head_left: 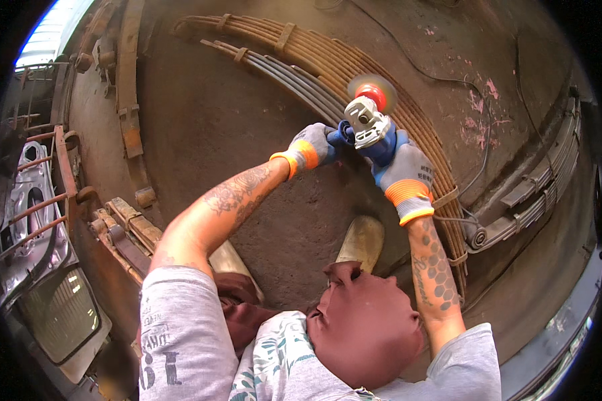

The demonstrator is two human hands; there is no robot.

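Observation:
Both my hands wear grey and blue work gloves with orange cuffs. My right hand [408, 160] is wrapped round the blue body of an angle grinder [366, 123]. Closed on the grinder's blue side handle, my left hand [312, 144] is partly turned away. A round wheel [389, 85] with a red centre sits at the grinder's head, its rim blurred as if spinning. It is over a long curved rusty leaf spring pack [364, 63]; whether it touches, I cannot tell. Inside that curve lie greyer spring leaves [284, 73], bound by a clip, reaching toward my left hand.
A dark cable [441, 78] winds over the dirty floor on the right. Another leaf spring pack [532, 200] lies beyond it. More rusty springs [128, 87] lie at left, near a metal frame [60, 174] and a glazed panel [60, 314]. My shoes [362, 242] are below the grinder.

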